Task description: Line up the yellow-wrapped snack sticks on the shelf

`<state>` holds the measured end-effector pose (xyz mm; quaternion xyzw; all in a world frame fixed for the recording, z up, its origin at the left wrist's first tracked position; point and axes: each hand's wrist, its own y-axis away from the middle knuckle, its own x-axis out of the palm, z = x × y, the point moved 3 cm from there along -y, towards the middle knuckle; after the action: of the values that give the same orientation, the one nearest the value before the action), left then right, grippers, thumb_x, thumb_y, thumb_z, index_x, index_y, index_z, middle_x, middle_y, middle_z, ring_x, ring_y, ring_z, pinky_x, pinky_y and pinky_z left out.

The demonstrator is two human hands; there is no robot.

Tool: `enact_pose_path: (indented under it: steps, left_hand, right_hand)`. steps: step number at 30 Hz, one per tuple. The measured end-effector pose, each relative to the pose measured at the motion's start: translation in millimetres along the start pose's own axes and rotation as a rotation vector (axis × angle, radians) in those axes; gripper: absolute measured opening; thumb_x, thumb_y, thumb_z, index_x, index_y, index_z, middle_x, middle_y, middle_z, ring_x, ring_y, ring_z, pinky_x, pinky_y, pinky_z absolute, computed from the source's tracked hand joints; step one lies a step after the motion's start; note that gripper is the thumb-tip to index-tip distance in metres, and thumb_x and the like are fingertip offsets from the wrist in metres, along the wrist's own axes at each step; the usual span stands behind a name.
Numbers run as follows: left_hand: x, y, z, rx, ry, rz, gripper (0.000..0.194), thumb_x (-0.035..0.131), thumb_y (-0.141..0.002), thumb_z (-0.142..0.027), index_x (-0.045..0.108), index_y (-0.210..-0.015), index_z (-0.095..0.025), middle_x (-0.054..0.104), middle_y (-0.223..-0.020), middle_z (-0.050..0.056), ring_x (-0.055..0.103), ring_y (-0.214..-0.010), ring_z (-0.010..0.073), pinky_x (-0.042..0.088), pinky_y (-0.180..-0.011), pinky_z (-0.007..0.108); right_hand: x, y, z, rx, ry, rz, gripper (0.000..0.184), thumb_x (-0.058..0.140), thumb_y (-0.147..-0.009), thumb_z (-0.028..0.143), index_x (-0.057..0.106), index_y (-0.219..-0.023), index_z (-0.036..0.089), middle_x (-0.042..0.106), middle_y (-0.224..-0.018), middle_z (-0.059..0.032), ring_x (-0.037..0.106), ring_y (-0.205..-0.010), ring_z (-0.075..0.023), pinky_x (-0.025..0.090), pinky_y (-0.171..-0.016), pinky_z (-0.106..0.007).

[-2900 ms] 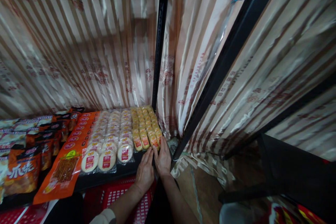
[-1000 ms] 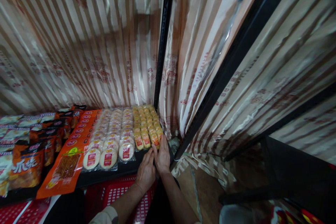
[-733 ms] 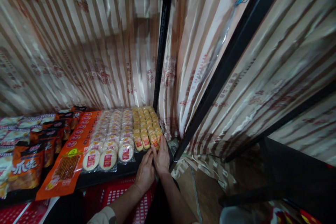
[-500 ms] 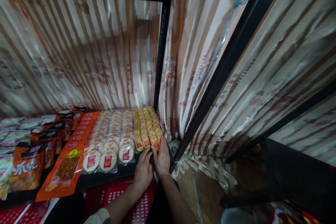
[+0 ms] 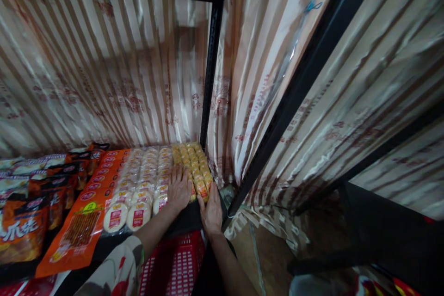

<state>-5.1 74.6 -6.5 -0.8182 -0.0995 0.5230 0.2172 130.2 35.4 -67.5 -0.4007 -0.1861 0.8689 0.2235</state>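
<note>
My left hand [image 5: 179, 189] lies with fingers stretched out over the front of the rows, where the small yellow packets [image 5: 199, 176] meet the round white wrapped cakes [image 5: 138, 212]. It covers part of both. At the front right corner of the yellow packets, my right hand [image 5: 212, 212] rests with straight fingers against their side. Neither hand grips a packet. The yellow packets stand in several close rows running back along the shelf [image 5: 185, 225].
Left of the cakes lie a long orange snack pack [image 5: 81, 222] and several orange-and-black bags [image 5: 26, 231]. A red basket [image 5: 173, 263] sits below the shelf edge. Black posts [image 5: 211, 74] and a striped curtain [image 5: 145, 78] border the corner.
My left hand has moved from the front edge up and left onto the packets, its fingers spreading. My right hand stays by the right corner. The view has shifted slightly.
</note>
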Motion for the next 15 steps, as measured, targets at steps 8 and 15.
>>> enact_pose_path:
  steps: [8,15]
  left_hand:
    - [7.0,-7.9,-8.7,0.026,-0.046,0.038,0.046,0.037,-0.084,-0.031,0.044,-0.128,-0.020,0.036,-0.141,0.009,0.023,-0.133,0.0278,0.020,-0.107,0.051]
    - [6.5,-5.6,-7.6,0.088,-0.068,0.028,0.044,0.035,-0.086,-0.032,0.046,-0.127,-0.021,0.038,-0.140,0.007,0.025,-0.133,0.0258,0.021,-0.107,0.049]
  right_hand:
    - [-1.7,-0.7,2.9,0.013,0.021,0.012,0.065,0.037,-0.085,0.047,0.026,-0.137,0.009,0.034,-0.139,-0.0176,0.029,-0.129,-0.0248,0.033,-0.102,-0.042]
    - [-4.0,-1.1,4.7,0.006,0.033,0.032,0.070,0.039,-0.083,0.049,0.024,-0.136,0.005,0.031,-0.140,-0.0197,0.026,-0.130,-0.0263,0.030,-0.103,-0.042]
